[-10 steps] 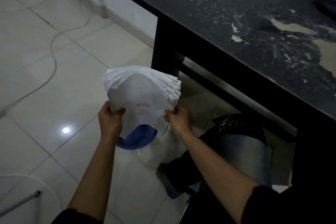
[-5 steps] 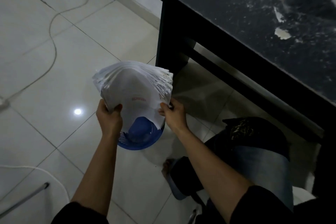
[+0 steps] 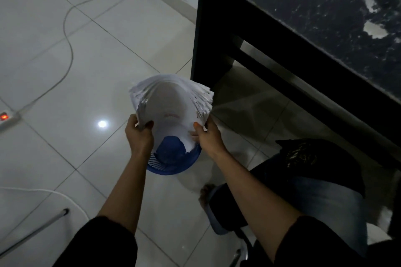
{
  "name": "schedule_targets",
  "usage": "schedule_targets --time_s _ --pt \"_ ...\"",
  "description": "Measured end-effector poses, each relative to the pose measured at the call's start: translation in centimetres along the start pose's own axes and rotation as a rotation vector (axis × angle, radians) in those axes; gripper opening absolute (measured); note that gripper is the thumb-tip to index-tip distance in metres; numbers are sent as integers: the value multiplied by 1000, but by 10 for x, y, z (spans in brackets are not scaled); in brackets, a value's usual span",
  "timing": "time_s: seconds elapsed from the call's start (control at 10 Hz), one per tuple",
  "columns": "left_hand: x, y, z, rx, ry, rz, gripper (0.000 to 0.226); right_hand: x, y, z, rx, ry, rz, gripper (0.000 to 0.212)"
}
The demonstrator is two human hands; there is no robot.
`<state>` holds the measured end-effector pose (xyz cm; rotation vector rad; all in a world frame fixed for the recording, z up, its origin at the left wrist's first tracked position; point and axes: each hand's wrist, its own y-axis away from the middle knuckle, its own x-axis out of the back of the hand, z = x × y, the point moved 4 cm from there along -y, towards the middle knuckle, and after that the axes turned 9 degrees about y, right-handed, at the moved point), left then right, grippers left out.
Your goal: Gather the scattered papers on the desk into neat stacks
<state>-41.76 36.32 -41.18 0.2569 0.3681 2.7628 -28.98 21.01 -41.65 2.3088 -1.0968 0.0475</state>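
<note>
White paper: one thick stack of papers (image 3: 171, 106), centre of frame, bowed into a trough because your left hand (image 3: 138, 136) and right hand (image 3: 209, 137) each grip a lower corner. Held over a blue basket (image 3: 173, 158) on the floor, well off the dark surface (image 3: 325, 6) at upper right.

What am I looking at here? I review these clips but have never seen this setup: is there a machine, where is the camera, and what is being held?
There is no machine. A seated person wears a wide-angle camera on the head, looking down at their own bare arms. The left hand and the right hand each grip one side of a thick bundle of white papers, bent into a curve, its edges fanned. The bundle hangs over a blue slotted basket standing on the tiled floor. At the upper right is the corner of a dark desk with a worn, flaking top. A white cable runs across the floor to a power strip with a lit red switch.
</note>
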Motion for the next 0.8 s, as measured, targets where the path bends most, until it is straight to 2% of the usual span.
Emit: schedule_targets --time_s 0.2,0.4,0.5,0.8 --pt "-8 -22 -31 56 -96 -68 21 -8 -12 21 -128 -14 -99 44" --pt "0 -40 -63 251 -261 -157 51 -14 -16 38 -288 -79 -211 72" --pt "2 -38 -70 257 -300 -167 59 -16 -17 47 -336 -131 -239 77" --pt "7 -22 -69 268 -326 -152 56 -22 -17 47 -246 -78 -260 73"
